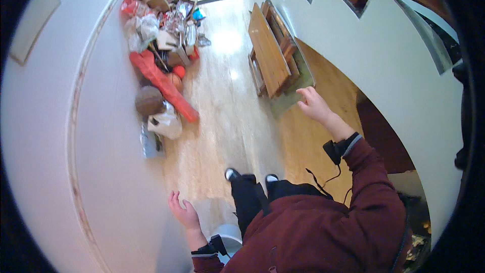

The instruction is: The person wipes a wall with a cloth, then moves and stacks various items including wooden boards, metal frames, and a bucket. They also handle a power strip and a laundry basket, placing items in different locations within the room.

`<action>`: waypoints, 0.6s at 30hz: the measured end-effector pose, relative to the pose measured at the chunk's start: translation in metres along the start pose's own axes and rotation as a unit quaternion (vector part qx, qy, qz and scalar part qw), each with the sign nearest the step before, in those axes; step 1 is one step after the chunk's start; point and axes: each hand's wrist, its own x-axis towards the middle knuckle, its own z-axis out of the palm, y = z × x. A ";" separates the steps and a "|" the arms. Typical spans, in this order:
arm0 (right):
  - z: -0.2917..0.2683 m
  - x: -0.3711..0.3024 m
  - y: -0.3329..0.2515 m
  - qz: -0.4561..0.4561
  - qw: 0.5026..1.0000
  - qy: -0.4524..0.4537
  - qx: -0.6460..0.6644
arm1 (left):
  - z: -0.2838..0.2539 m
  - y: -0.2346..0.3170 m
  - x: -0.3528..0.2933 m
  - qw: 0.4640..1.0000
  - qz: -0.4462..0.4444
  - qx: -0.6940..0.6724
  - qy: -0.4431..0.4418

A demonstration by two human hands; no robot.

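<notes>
My left hand point(186, 214) is held out at the lower left with its fingers apart and nothing in it. Close beside that wrist, a pale round bucket point(230, 234) is partly hidden by my arm and body. My right hand point(316, 106) reaches forward on the right, fingers loosely bent, thumb apart, and also holds nothing. It appears just in front of a wooden tabletop point(270, 50) that leans on edge beside the stairs, with more wooden pieces point(285, 40) behind it. I cannot see either hand touching anything.
Along the left wall lies a heap of cardboard, plastic bags point(146, 28) and boxes. A long red wrapped bundle point(164, 86), a brown round object point(149, 101) and a white bag point(166, 122) sit at its near end. A curved staircase wall point(364, 45) bounds the right.
</notes>
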 end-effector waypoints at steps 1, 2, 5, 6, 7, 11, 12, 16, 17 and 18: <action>-0.001 0.030 0.002 -0.008 1.000 0.008 -0.010 | 0.011 0.004 0.037 1.000 0.006 -0.015 -0.001; -0.003 0.055 0.005 -0.001 1.000 0.017 -0.018 | 0.021 0.009 0.070 0.999 -0.024 -0.021 -0.026; -0.007 0.106 0.018 0.056 0.997 0.051 -0.011 | 0.068 0.045 0.198 0.984 0.067 -0.152 -0.070; -0.010 0.123 0.024 0.077 0.995 0.061 -0.011 | 0.089 0.068 0.238 0.972 0.122 -0.177 -0.098; -0.012 0.133 0.028 0.096 0.993 0.072 -0.012 | 0.109 0.093 0.278 0.957 0.145 -0.211 -0.136; -0.026 0.166 0.055 0.183 0.979 0.085 -0.006 | 0.190 0.210 0.393 0.875 0.378 -0.193 -0.233; -0.029 0.172 0.061 0.205 0.976 0.070 -0.012 | 0.205 0.234 0.414 0.856 0.398 -0.199 -0.263; -0.023 0.209 0.118 0.262 0.961 0.085 0.003 | 0.301 0.327 0.462 0.801 0.369 -0.264 -0.391; -0.015 0.222 0.134 0.278 0.958 0.072 0.019 | 0.328 0.344 0.468 0.789 0.294 -0.304 -0.446; -0.006 0.234 0.147 0.299 0.952 0.065 0.032 | 0.346 0.353 0.471 0.773 0.230 -0.320 -0.497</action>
